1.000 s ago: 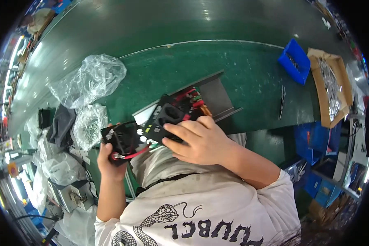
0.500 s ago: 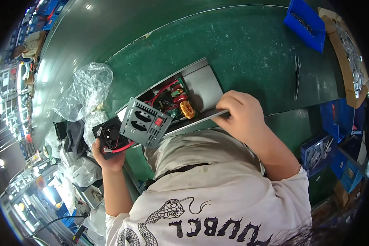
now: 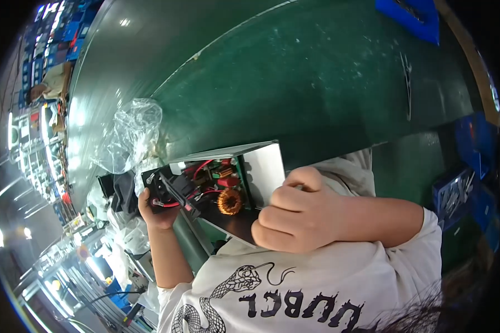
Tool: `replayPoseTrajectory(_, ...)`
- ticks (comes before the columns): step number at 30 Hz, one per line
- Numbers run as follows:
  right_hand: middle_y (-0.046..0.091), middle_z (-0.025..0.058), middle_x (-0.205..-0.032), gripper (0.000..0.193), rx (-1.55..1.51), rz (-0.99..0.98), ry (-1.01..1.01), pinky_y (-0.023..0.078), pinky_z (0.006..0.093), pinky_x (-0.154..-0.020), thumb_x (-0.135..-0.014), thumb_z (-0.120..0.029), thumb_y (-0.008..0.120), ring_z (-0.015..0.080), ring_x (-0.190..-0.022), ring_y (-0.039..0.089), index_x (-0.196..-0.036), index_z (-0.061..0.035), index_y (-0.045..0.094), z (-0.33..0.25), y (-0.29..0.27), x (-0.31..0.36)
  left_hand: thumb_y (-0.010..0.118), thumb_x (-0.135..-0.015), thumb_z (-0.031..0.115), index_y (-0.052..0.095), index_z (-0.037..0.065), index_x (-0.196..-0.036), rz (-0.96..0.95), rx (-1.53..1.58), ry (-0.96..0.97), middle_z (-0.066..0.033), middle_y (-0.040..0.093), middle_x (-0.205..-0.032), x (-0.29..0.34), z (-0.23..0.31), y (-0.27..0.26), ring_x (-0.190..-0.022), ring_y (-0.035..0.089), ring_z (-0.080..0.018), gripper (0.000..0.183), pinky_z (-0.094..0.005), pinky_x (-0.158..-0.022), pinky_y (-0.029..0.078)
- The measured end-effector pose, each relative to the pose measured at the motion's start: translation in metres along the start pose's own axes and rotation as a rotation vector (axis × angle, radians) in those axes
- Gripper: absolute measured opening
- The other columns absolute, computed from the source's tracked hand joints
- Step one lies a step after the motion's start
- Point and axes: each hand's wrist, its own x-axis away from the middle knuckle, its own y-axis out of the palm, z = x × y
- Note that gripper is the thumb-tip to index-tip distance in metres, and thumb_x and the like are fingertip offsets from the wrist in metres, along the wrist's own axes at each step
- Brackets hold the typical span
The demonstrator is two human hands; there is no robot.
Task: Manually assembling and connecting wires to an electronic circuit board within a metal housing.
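Far left, beyond the bench edge: blurred shelving and lights, too smeared to read. Crumpled clear plastic bags (image 3: 129, 136) lie on the green bench mat (image 3: 294, 77), near the work.

Left hand (image 3: 160, 213) grips a black cooling fan (image 3: 162, 186) from below, fingers curled around its frame, thumb side up. Red and black leads run from the fan into the open power-supply chassis (image 3: 228, 188) just beside it. The fan grille (image 3: 179, 194) shows edge-on, tilted against the fan.

Chassis is held off the mat, close to the chest, tipped so its interior faces the camera. Circuit board visible inside: copper-wound toroid coil (image 3: 230, 202), red components, a bare grey metal wall on the right.

Right hand (image 3: 297, 211) is closed in a loose fist over the chassis's near right edge; fingers folded tight, whether they pinch the metal lip is hidden by the knuckles.

Far right: a blue parts bin (image 3: 411, 19) at the top, more blue bins lower down, well apart.

Judgement: the fan is being fitted to the chassis, not yet seated. Next move likely calls for squaring the fan to its opening while keeping the leads clear.
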Motion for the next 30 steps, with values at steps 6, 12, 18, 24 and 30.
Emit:
replayPoseTrajectory(6, 0.041, -0.009, -0.072, 0.02, -0.016, 0.136, -0.003, 0.03, 0.0325, -0.072, -0.066, -0.014, 0.069, 0.0095, -0.067, 0.043, -0.082, -0.0204, 0.061, -0.014, 0.015, -0.003, 0.064, -0.087, 0.036, 0.062, -0.003, -0.128, -0.057, -0.077, -0.022, -0.0194, 0.068, -0.127, 0.0, 0.019, -0.004, -0.121, 0.063, -0.0366, 0.057, -0.0527, -0.111, 0.043)
replayPoseTrajectory(12, 0.04, -0.0101, -0.072, 0.021, 0.015, 0.187, -0.023, 0.029, 0.0327, -0.071, -0.069, -0.015, 0.072, 0.0088, -0.066, 0.042, -0.088, -0.0219, 0.068, -0.023, 0.019, -0.008, 0.065, -0.087, 0.03, 0.061, -0.004, -0.129, -0.028, -0.077, -0.005, -0.0194, 0.068, -0.127, 0.001, 0.016, -0.019, -0.12, 0.064, -0.0367, 0.054, -0.052, -0.11, 0.044)
replayPoseTrajectory(18, 0.041, -0.0105, -0.072, 0.024, 0.038, 0.116, -0.06, 0.03, 0.0326, -0.072, -0.069, -0.014, 0.072, 0.0089, -0.065, 0.042, -0.092, -0.0215, 0.068, -0.028, 0.017, -0.01, 0.065, -0.085, 0.027, 0.062, -0.002, -0.128, -0.008, -0.083, 0.037, -0.0178, 0.069, -0.124, 0.007, 0.011, -0.016, -0.117, 0.066, -0.0345, 0.053, -0.0492, -0.108, 0.047)
replayPoseTrajectory(24, 0.042, -0.01, -0.073, 0.024, 0.034, 0.116, -0.074, 0.03, 0.033, -0.072, -0.07, -0.014, 0.072, 0.0095, -0.066, 0.043, -0.093, -0.0203, 0.068, -0.032, 0.022, -0.012, 0.064, -0.086, 0.029, 0.061, -0.002, -0.128, -0.01, -0.084, 0.041, -0.0173, 0.069, -0.124, 0.01, 0.011, -0.019, -0.116, 0.066, -0.0344, 0.052, -0.0495, -0.108, 0.047)
replayPoseTrajectory(30, 0.043, -0.0098, -0.073, 0.023, 0.034, 0.086, -0.089, 0.031, 0.0329, -0.073, -0.071, -0.014, 0.071, 0.0097, -0.067, 0.043, -0.092, -0.0198, 0.068, -0.037, 0.026, -0.016, 0.064, -0.087, 0.03, 0.062, -0.002, -0.128, -0.026, -0.053, 0.04, -0.0171, 0.069, -0.125, 0.009, 0.011, -0.023, -0.117, 0.065, -0.0351, 0.052, -0.05, -0.11, 0.045)
